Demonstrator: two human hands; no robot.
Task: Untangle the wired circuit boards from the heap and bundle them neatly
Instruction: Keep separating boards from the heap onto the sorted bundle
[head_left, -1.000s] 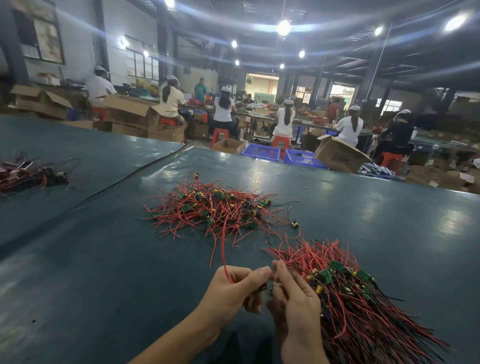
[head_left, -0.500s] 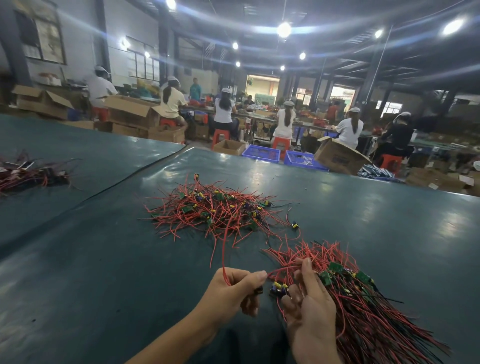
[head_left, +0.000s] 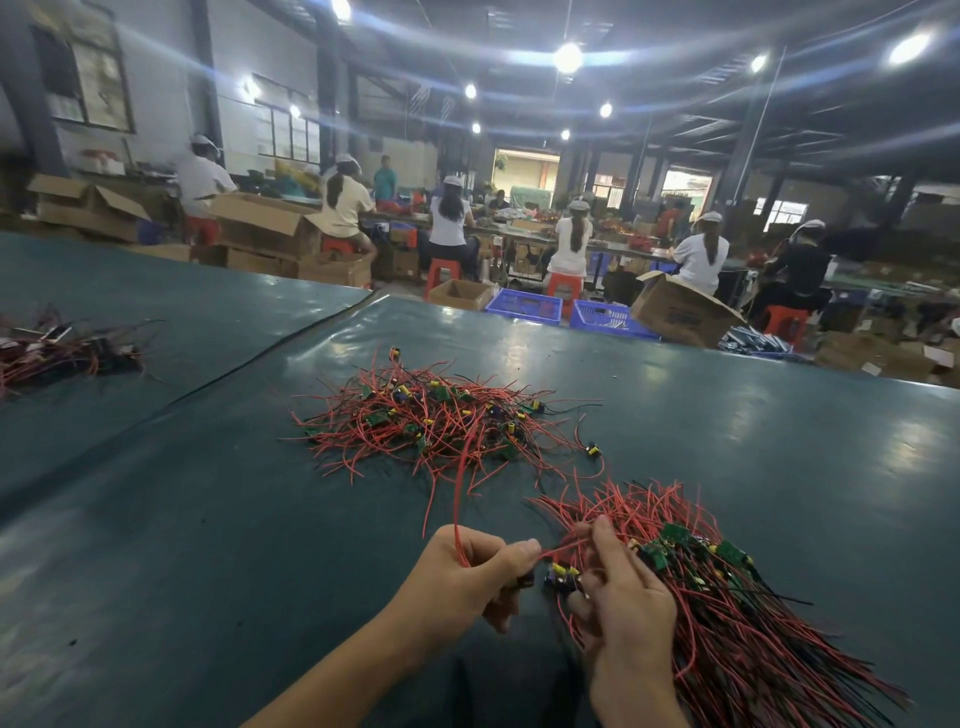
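Gripping a few red wires (head_left: 456, 499) in a curled fist, the left hand (head_left: 465, 577) sits nearest, thumb pressed over the strands, which rise from the fist toward the heap. Just beside it the right hand (head_left: 626, 608) lies against the near edge of the bundle. Its fingers (head_left: 602, 535) are mostly straight and touch a wire running across from the left thumb; whether they pinch it I cannot tell. A small board (head_left: 562, 574) with a yellow part hangs between the two hands, close to both.

The bundle (head_left: 737, 639) lies on the table (head_left: 208, 571) to the right of that hand. Its wires run roughly parallel, with the green boards gathered near one end and the loose ends fanning toward the near right. No tie shows on it.

Beyond lies the heap (head_left: 441, 421), a flat tangle of red wires and boards, apart from the bundle except for a few stray ends. By bulk the bundle looks the larger, so I judge the sorting past halfway. The heap remains to be cleared, one piece looks to be on its way over, and the bundle is yet to be bound.

Farther off, a second pile (head_left: 52, 353) sits at the far left. Past the table edge stand blue crates (head_left: 524, 306) and boxes (head_left: 680, 312), and workers (head_left: 449, 218) sit with their backs turned.
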